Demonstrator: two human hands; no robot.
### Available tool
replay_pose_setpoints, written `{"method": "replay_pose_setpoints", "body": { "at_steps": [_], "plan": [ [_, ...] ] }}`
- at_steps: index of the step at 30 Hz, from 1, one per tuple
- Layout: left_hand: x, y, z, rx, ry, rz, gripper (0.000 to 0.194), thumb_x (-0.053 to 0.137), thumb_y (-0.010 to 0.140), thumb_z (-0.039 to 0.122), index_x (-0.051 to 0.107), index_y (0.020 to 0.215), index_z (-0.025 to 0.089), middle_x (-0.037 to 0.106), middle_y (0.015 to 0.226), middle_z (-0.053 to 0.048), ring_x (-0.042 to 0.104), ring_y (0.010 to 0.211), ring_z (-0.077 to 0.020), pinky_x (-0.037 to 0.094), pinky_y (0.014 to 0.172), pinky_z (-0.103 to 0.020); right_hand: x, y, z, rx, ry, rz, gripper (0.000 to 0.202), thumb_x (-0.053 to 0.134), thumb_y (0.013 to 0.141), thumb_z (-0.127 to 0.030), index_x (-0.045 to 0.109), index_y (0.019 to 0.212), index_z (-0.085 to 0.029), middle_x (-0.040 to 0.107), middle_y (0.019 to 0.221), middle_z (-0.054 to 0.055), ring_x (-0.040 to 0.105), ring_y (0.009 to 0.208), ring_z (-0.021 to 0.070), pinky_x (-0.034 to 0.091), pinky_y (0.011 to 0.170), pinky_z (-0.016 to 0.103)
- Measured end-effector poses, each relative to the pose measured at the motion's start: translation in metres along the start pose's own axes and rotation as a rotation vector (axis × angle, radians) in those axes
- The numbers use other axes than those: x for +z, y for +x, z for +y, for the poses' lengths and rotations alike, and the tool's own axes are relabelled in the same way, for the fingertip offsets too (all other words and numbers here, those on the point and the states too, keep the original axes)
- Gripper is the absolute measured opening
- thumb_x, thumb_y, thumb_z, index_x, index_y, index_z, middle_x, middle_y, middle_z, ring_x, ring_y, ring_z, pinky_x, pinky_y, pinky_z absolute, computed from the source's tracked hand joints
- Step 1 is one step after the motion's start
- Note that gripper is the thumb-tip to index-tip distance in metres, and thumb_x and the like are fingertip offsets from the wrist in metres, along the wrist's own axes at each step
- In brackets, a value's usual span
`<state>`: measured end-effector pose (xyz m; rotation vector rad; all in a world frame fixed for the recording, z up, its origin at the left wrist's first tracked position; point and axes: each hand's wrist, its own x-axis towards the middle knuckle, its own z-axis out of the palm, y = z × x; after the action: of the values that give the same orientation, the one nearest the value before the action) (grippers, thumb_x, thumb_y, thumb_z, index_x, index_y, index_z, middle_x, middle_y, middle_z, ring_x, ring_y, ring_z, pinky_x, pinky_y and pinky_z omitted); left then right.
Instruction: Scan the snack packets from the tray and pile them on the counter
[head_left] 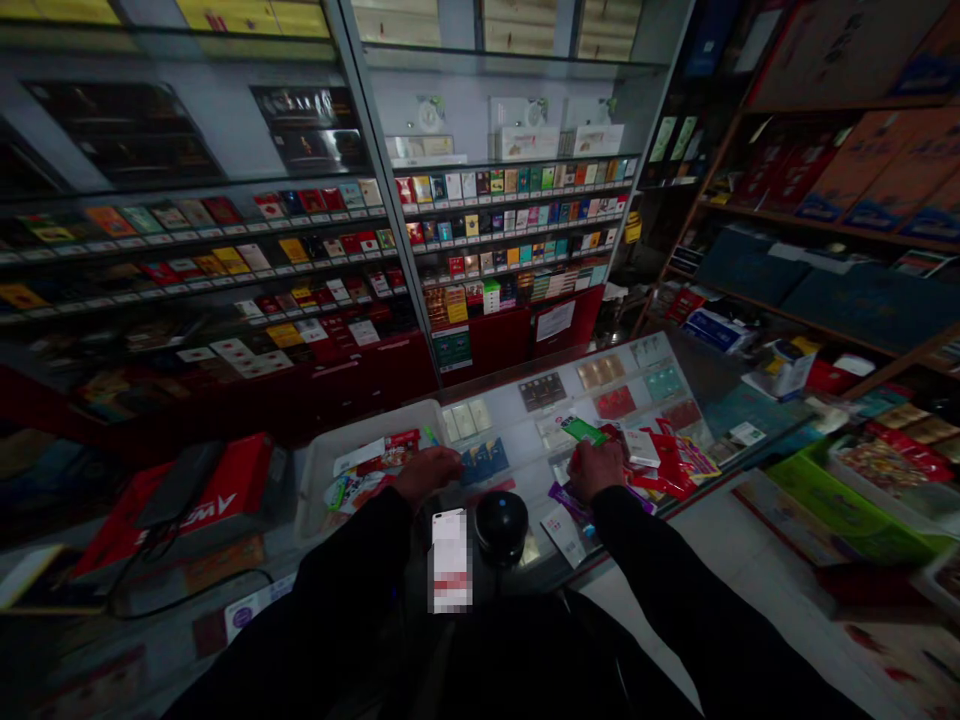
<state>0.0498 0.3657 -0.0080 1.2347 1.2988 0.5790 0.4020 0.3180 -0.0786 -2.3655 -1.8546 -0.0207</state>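
On a glass counter, my left hand (429, 474) is at the right edge of a white tray (306, 500) holding colourful packets (379, 455); what its fingers hold, if anything, is too small to tell. My right hand (598, 468) has its fingers closed at a green packet (583, 431), beside a pile of red packets (675, 465) and a small white box (641, 449). Purple packets (568, 499) lie under and beside this hand. Between my forearms stand a round black device (501, 528) and a phone (450, 560) with a lit screen.
A red box (244, 490) with a dark device on it is at the left. Shelves of small boxes (510, 180) line the wall behind the counter (525, 450). A green basket (825, 510) and shelving with large boxes (892, 170) stand at the right.
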Motion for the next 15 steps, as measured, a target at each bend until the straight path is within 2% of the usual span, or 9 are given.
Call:
{"method": "replay_pose_setpoints", "body": {
  "at_steps": [4,9,12,15],
  "plan": [
    [-0.015,0.008,-0.006,-0.027,-0.056,0.001,0.031,0.072,0.07,0.043,0.064,0.089,0.02,0.074,0.09,-0.008,0.069,0.081,-0.0193,0.051,0.073,-0.029,-0.001,-0.002,0.0,-0.012,0.005,0.008,0.03,0.055,0.088,-0.029,0.07,0.108,-0.013,0.069,0.101,0.019,0.06,0.107,0.034,0.028,0.105,0.047],
    [-0.051,0.025,-0.017,0.011,0.042,0.124,0.03,0.067,0.073,0.046,0.064,0.082,0.017,0.072,0.083,-0.007,0.065,0.071,-0.0172,0.047,0.065,-0.027,-0.005,-0.002,0.001,-0.033,0.05,0.027,0.053,0.067,0.076,-0.033,0.064,0.125,-0.013,0.069,0.112,0.02,0.057,0.113,0.0374,0.027,0.107,0.049],
    [-0.079,0.037,-0.025,0.026,0.249,0.252,0.028,0.061,0.079,0.044,0.064,0.08,0.016,0.071,0.074,-0.006,0.064,0.068,-0.0176,0.047,0.064,-0.027,-0.013,-0.001,-0.002,-0.081,0.093,0.047,0.064,0.07,0.073,-0.039,0.06,0.131,-0.013,0.068,0.118,0.018,0.057,0.116,0.0366,0.03,0.106,0.049],
    [-0.109,0.047,-0.031,-0.021,0.596,0.403,0.025,0.058,0.083,0.037,0.067,0.091,0.015,0.075,0.087,-0.01,0.069,0.081,-0.0219,0.049,0.07,-0.029,-0.021,0.0,-0.008,-0.106,0.141,0.095,0.064,0.07,0.075,-0.041,0.059,0.131,-0.013,0.066,0.122,0.019,0.056,0.119,0.0358,0.032,0.105,0.047]
  ]
}}
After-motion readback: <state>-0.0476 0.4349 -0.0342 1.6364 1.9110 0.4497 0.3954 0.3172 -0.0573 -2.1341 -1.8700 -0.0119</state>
